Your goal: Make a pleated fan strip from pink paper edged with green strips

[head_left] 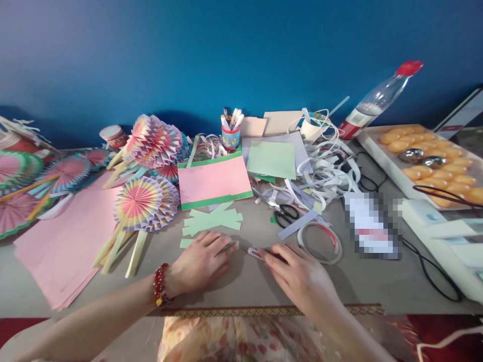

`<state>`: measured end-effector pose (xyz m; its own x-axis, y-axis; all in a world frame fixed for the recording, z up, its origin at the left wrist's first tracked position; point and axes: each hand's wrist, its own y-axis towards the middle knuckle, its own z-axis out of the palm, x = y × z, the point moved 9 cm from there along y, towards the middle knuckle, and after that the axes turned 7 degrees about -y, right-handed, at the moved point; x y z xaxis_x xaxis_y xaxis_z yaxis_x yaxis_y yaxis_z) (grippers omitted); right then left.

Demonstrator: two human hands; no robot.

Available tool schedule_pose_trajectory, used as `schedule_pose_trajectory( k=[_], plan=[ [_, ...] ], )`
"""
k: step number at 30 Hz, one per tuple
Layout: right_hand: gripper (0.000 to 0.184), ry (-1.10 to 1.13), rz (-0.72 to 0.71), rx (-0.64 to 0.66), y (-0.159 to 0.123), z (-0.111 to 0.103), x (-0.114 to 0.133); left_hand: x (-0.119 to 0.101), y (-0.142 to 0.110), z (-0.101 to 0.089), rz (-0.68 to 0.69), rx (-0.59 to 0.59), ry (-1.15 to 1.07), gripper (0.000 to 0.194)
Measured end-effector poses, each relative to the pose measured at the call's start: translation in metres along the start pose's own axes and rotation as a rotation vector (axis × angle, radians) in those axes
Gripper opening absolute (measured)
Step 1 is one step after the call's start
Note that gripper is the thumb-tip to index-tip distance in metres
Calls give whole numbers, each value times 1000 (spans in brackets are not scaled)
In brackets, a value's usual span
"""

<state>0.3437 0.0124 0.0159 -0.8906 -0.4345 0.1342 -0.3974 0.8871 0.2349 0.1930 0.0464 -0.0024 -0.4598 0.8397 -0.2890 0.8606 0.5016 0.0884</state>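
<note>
My left hand, a red bead bracelet on its wrist, is pressed down on a pale green paper strip. The strip's ends show on either side of the fingers, and its middle is hidden under them. In my right hand is a slim utility knife, its thin tip pointing left toward the strip's right end, a little apart from it. Just beyond my left hand lies a loose pile of green paper strips. Scissors with black handles and a roll of double-sided tape lie near my right hand.
Folded paper fans and pink sheets fill the left side. A pink-green card, a pen cup and curled white scraps lie behind. At right stand a bottle and a tray of yellow pieces.
</note>
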Motion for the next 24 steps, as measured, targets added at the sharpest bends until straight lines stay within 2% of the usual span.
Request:
schedule_pose_trajectory(
  k=[7, 24],
  plan=[
    [25, 39, 19, -6, -3, 4, 1, 3, -2, 0, -28, 89, -45, 50],
    [28, 67, -1, -33, -2, 2, 11, 10, -4, -5, 7, 43, -186, 41]
  ],
)
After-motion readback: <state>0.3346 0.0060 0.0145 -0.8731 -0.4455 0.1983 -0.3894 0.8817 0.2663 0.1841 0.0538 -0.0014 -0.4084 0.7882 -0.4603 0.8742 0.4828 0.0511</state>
